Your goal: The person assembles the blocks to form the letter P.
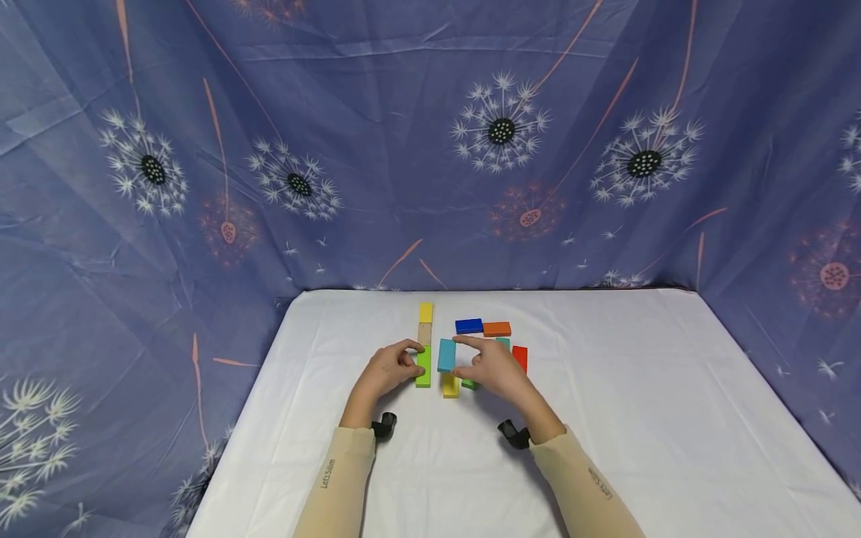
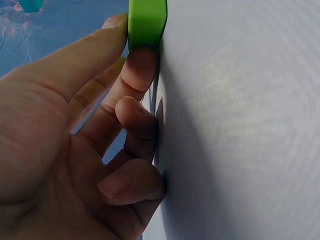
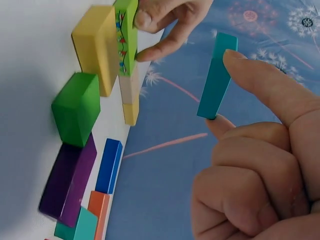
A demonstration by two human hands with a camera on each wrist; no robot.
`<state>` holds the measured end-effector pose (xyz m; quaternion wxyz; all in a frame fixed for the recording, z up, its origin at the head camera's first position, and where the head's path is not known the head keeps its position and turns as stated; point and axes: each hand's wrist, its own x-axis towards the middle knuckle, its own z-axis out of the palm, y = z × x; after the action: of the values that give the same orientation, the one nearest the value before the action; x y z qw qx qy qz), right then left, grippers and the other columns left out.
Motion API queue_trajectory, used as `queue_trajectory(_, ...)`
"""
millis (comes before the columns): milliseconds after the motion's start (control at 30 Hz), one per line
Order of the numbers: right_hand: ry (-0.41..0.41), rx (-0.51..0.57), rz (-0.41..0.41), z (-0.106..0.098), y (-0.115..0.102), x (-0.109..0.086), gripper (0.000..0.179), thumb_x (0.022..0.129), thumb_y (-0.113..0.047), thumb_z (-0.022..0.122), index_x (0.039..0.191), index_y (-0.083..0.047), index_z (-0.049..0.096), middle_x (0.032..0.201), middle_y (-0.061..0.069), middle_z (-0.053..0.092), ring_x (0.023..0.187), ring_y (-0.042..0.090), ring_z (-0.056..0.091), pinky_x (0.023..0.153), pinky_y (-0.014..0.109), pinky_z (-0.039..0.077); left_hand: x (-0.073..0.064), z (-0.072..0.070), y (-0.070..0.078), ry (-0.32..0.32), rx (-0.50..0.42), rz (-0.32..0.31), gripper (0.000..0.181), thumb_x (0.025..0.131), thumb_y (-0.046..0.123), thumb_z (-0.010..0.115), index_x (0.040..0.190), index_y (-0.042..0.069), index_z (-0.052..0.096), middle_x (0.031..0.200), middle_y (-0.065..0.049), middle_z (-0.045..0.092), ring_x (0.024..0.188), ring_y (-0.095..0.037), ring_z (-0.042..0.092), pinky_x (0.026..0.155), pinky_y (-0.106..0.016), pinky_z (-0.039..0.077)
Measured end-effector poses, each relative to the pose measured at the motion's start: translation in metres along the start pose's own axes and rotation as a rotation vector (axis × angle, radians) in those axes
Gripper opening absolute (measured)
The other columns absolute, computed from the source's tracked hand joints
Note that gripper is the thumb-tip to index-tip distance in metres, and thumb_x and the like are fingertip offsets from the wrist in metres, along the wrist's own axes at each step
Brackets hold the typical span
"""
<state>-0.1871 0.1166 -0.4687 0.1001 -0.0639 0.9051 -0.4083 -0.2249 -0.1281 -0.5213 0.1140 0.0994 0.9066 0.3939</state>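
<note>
My left hand [image 1: 390, 368] has its thumb and curled fingers against a lime green block [image 1: 423, 368] on the white table. Little flags are printed on this block's side in the right wrist view. Beyond it, in a line, lie a plain wooden block [image 1: 424, 334] and a yellow block [image 1: 427, 312]. My right hand [image 1: 496, 366] pinches a light blue block [image 3: 216, 77] by its edges between thumb and index finger, the other fingers folded. The blue block is raised above the table, right of the lime green one.
A second yellow block [image 1: 451, 386] stands below the raised block. Around my right hand are green [image 3: 77, 107], purple [image 3: 70, 180], dark blue [image 1: 468, 326], orange [image 1: 497, 329], teal [image 3: 77, 227] and red [image 1: 521, 359] blocks. A dandelion-print curtain [image 1: 403, 149] hangs behind the table [image 1: 646, 418].
</note>
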Motion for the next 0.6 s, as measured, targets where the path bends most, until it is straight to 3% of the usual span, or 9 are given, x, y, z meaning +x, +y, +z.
queue_trajectory(600,-0.077,-0.053,-0.091,0.03,0.001,-0.004,0.06,0.084,-0.027,0.089,0.141,-0.02,0.07,0.055,-0.007,0.03,0.051,0.011,0.032,0.051,0.026,0.023,0.0,0.0,-0.001,0.001,0.015,-0.009,0.037,0.093,0.022,0.082,0.129,0.021,0.071,0.084,0.003,0.069,0.072,-0.014,0.057,0.076,-0.033,0.045)
